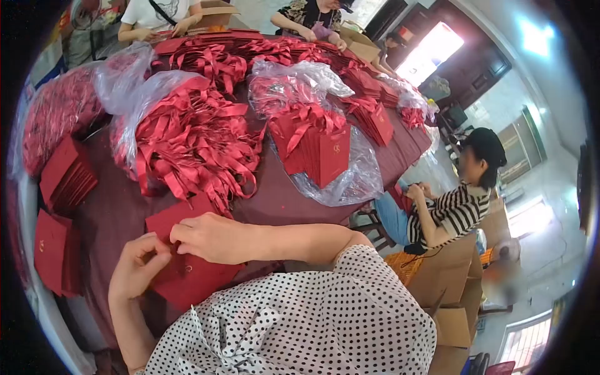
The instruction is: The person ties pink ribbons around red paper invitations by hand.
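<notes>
Bending fingers of right hand (203, 237) downward over red bag (197, 277), tips drawn close; cannot tell whether pinching anything. Curling left hand (139, 267) into loose loop at bag's left side, with thumb and fingertips near each other, any hold likewise unclear. Noting red bag flat on maroon cloth (272, 209) in front of dotted top (325, 312), near heap of red ribbons (194, 131), with stacked bags (53, 250) to left and bag bundle (333, 156) on clear plastic (364, 181) to right.
</notes>
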Tool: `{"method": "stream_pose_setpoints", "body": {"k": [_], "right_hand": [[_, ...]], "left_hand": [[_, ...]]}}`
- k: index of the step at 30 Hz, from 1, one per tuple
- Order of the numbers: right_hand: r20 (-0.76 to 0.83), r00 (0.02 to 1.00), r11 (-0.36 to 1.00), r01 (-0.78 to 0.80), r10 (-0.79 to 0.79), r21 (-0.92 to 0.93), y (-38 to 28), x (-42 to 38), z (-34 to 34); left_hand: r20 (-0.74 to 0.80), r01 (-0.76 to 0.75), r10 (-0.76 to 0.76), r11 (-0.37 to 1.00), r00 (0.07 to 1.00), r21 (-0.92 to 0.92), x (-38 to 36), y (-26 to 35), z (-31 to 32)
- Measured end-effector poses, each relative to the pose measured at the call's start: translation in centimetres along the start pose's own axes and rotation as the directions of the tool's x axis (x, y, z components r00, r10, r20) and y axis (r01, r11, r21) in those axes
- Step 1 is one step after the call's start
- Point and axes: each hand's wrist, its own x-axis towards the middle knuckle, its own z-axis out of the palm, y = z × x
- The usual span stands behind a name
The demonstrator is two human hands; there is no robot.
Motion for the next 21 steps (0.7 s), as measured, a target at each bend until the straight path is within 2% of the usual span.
{"method": "stream_pose_setpoints", "body": {"k": [3,5,6,8,10,11,12,14,15,16,17,19,20,21], "right_hand": [[0.025,1.000,1.000,-0.008,0.008,-0.009,-0.3,-0.5,0.2],[-0.090,0.988,0.991,0.123,-0.128,-0.056,-0.2,-0.5,1.2],[-0.069,0.987,0.984,0.140,-0.148,-0.112,-0.2,-0.6,1.4],[-0.113,0.979,0.985,0.160,-0.167,-0.065,-0.5,-0.3,1.4],[-0.118,0.991,0.997,0.073,-0.070,0.020,-1.1,-0.3,0.8],[-0.104,0.992,0.997,0.074,-0.074,-0.006,-1.2,-0.3,0.5],[-0.067,0.997,1.000,-0.025,0.026,0.018,-1.2,-0.4,0.3],[-0.034,0.993,0.981,-0.110,0.117,0.159,-1.2,-0.3,0.1],[-0.003,0.975,0.964,-0.217,0.220,0.154,-1.4,-0.4,-0.2],[0.026,0.946,0.936,-0.325,0.324,0.137,-1.3,-0.5,-0.5],[0.025,0.921,0.902,-0.385,0.388,0.193,-0.8,-0.6,-0.6],[0.045,0.920,0.892,-0.390,0.390,0.228,0.0,-0.7,-1.1],[0.055,0.916,0.881,-0.397,0.397,0.258,0.2,-0.7,-1.2],[0.033,0.922,0.884,-0.379,0.385,0.274,0.2,-0.5,-1.2]], "left_hand": [[-0.003,0.156,-0.160,0.964,0.987,-0.214,0.0,0.8,-0.9],[0.043,0.116,-0.114,0.992,0.993,-0.052,0.7,-0.1,-1.0],[0.091,-0.042,0.040,0.999,0.995,0.021,1.1,-0.9,-0.9],[0.109,-0.209,0.191,0.959,0.976,0.191,1.4,-1.1,-0.7],[0.147,-0.276,0.247,0.934,0.958,0.227,1.7,-1.4,-1.0],[0.117,-0.301,0.279,0.913,0.953,0.277,1.5,-1.2,-0.8],[0.100,-0.328,0.313,0.887,0.945,0.326,1.5,-1.3,-0.7],[0.019,-0.406,0.430,0.835,0.903,0.371,1.5,-1.7,-1.1],[-0.136,-0.204,0.233,0.959,0.963,0.198,1.0,-1.3,-1.7],[-0.328,0.016,-0.025,0.999,0.945,-0.031,0.6,-0.5,-2.5],[-0.357,-0.010,-0.077,0.971,0.931,-0.237,0.1,-1.3,-4.2],[-0.355,0.071,-0.113,0.989,0.928,-0.131,0.0,-0.9,-5.2],[-0.411,0.063,-0.102,0.992,0.906,-0.107,0.1,-0.7,-4.2],[-0.522,-0.025,0.053,0.998,0.851,0.061,0.5,-1.2,-3.6]]}}
